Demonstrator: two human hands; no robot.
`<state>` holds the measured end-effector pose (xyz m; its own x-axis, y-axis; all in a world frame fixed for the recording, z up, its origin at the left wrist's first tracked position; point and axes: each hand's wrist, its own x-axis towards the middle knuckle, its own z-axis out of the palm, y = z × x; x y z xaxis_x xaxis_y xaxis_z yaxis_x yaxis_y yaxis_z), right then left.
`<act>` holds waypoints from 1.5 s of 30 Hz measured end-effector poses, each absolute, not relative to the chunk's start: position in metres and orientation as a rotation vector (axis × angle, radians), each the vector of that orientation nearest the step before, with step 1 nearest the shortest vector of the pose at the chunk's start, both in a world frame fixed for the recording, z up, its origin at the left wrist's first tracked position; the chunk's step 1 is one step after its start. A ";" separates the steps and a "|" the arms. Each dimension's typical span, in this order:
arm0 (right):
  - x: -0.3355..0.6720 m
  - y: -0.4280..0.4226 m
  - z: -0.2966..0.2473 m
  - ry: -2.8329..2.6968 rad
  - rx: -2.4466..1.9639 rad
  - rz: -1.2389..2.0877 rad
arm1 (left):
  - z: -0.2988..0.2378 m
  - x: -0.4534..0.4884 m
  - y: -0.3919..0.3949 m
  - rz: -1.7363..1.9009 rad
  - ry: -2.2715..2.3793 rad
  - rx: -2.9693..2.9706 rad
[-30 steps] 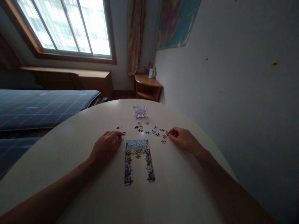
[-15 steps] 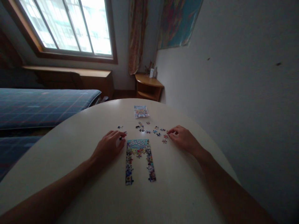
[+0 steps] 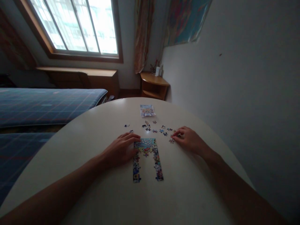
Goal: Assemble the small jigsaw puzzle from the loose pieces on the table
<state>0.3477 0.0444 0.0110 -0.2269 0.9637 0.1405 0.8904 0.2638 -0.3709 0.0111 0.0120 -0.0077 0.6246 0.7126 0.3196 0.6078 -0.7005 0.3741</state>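
With the left hand (image 3: 124,148) half open, thumb apart from the fingers and fingertips on the upper-left corner of the partly assembled puzzle (image 3: 146,143), apply light, flat pressure so that the joined edges do not shift. The right hand (image 3: 188,139), thumb and forefinger nearly closed, is at the loose pieces (image 3: 171,141) right of the puzzle; pinch a single piece by its edges. Whether that hand grips one cannot be told, the left fingers mask the puzzle's corner, and the pieces' artwork is too small to read.
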 end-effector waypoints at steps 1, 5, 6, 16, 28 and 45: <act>0.347 0.044 0.011 -2.203 -1.695 0.303 | -0.008 0.011 0.012 0.667 1.076 2.620; 0.346 0.043 0.012 -2.204 -1.710 0.289 | -0.009 0.011 0.013 0.678 1.064 2.619; 0.346 0.044 0.012 -2.203 -1.717 0.279 | -0.009 0.012 0.013 0.683 1.062 2.619; 0.315 0.038 -0.001 -2.257 -1.459 0.109 | -0.008 0.012 0.012 0.690 1.058 2.603; 0.297 0.030 0.005 -2.595 -1.322 0.250 | -0.008 0.014 0.012 0.652 1.070 2.631; 0.268 0.057 0.002 -2.553 -1.310 -0.002 | -0.014 0.012 0.017 0.698 1.018 2.643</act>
<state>0.2676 0.0574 0.0024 -0.5539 0.7973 0.2399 0.7978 0.5907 -0.1212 0.0122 0.0174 -0.0140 0.6464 0.6776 0.3507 0.5710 -0.7345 0.3667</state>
